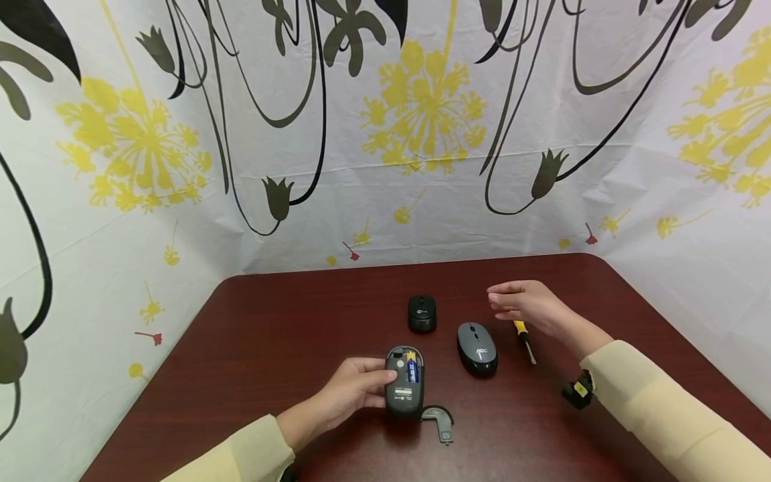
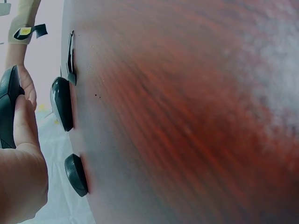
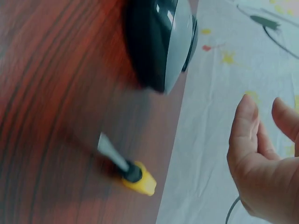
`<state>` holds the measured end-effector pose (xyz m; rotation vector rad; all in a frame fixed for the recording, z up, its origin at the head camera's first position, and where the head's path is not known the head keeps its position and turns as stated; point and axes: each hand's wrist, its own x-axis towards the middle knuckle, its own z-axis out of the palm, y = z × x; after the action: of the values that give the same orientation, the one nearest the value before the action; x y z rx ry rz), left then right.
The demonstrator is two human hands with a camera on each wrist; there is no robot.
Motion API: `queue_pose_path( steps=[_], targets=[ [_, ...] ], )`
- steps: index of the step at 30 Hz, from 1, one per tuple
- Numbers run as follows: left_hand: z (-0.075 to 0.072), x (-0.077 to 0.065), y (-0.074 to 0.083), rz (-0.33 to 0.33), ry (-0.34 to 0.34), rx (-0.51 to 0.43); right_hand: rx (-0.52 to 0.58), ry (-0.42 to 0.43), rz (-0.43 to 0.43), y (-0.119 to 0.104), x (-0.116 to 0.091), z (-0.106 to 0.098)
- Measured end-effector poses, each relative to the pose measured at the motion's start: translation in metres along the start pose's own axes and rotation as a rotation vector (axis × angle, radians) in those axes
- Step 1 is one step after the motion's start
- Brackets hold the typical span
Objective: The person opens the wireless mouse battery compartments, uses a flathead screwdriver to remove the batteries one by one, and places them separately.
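Note:
My left hand (image 1: 352,388) grips a dark computer mouse (image 1: 405,404), underside up, thumb across its face. Its battery compartment is uncovered, with a blue and yellow battery (image 1: 412,366) inside. Just below it on the table lies the grey battery cover (image 1: 444,427), with a curved edge and a tab. My right hand (image 1: 533,306) hovers at the right with nothing in its grasp, fingers pointing left. Partly hidden under that hand is a screwdriver (image 3: 139,179) with a yellow handle; the right wrist view shows its metal blade and the thumb apart from the fingers (image 3: 245,126).
A grey and black mouse (image 1: 476,348) sits between the hands on the dark red wooden table (image 1: 301,314). Farther back stands a smaller black mouse (image 1: 422,313). White cloth (image 1: 373,221) with printed flowers hangs behind the table and along its sides.

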<state>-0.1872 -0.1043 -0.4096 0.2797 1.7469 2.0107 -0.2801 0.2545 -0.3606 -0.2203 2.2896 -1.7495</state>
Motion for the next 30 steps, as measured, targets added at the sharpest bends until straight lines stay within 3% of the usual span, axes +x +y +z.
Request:
queue_pose_path(
  steps=[12,23,30],
  targets=[
    [0.001,0.002,-0.002,-0.008,-0.001,0.003,0.046,-0.115,-0.158,-0.009,-0.003,0.047],
    [0.0,0.002,-0.002,-0.016,-0.007,0.001,0.002,-0.355,-0.297,-0.012,-0.005,0.09],
    [0.0,0.001,-0.003,-0.017,-0.01,0.001,-0.05,-0.451,-0.317,-0.013,-0.004,0.106]
  ],
)
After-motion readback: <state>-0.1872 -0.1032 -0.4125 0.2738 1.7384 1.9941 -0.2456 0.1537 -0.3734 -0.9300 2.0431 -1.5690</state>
